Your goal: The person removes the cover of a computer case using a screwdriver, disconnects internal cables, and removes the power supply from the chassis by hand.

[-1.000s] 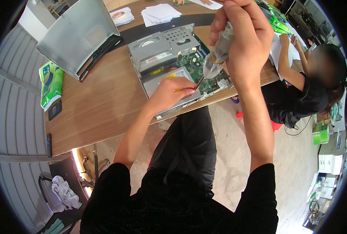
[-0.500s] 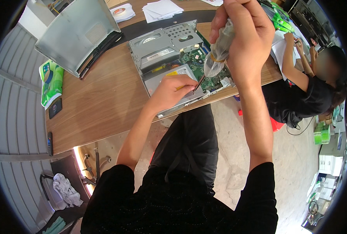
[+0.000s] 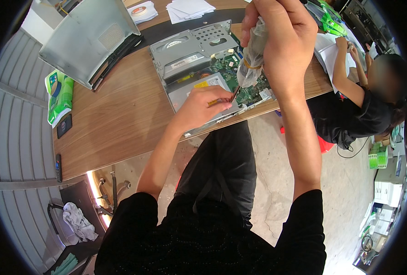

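- Head view: right hand (image 3: 283,39) raised at about 1 o'clock, fingers wrapped tight round the clear, bag-wrapped handle of a screwdriver (image 3: 250,57); a yellow band circles the wrap.
- Screwdriver shaft slants down toward 7 o'clock; tip meets the open computer case (image 3: 199,64) just beside the left fingertips.
- Left hand (image 3: 202,106) near centre, slightly toward 12 o'clock, resting on the case's near edge; fingers pinched narrow at the shaft tip. Cannot tell whether they hold anything small.
- Case lies flat on the wooden worktop (image 3: 121,119): grey metal drive bay on its 10 o'clock side, green circuit board (image 3: 233,75) exposed toward 3 o'clock.
- Removed grey cover panel (image 3: 91,39) at 11 o'clock, well apart from the case.
- Green packet (image 3: 59,94) at 9 o'clock on the worktop edge.
- Another person in black seated at 3 o'clock, their hand (image 3: 343,45) on white papers.
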A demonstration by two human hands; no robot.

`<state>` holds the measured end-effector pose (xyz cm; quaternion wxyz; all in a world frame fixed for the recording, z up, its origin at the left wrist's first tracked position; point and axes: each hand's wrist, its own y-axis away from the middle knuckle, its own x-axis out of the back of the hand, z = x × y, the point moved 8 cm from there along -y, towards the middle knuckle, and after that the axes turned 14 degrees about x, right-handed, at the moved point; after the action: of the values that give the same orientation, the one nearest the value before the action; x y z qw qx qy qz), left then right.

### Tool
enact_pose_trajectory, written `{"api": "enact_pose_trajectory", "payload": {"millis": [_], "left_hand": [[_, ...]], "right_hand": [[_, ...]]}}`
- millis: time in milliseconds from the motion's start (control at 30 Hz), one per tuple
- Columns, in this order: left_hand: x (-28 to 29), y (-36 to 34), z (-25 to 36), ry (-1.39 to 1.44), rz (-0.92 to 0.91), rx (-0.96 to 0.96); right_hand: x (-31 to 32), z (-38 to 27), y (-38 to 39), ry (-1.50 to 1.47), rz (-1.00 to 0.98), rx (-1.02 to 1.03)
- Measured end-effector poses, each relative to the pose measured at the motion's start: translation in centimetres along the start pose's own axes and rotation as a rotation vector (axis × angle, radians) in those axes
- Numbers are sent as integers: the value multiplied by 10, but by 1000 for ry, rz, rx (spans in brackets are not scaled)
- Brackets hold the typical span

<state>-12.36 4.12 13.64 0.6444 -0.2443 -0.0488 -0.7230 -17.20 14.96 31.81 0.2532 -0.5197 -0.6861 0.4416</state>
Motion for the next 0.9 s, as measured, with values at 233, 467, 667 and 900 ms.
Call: {"api": "enact_pose_trajectory", "payload": {"millis": [233, 467, 667, 900], "left_hand": [[2, 1, 3, -20, 32, -1], [3, 1, 8, -45, 53, -30], [4, 2, 7, -33, 47, -20], [5, 3, 12, -51, 57, -38]], "right_hand": [[-5, -4, -5, 9, -14, 51], [-9, -11, -5, 15, -38, 57], [-14, -5, -4, 57, -49, 1], [-30, -31, -2, 320, -87, 244]]}}
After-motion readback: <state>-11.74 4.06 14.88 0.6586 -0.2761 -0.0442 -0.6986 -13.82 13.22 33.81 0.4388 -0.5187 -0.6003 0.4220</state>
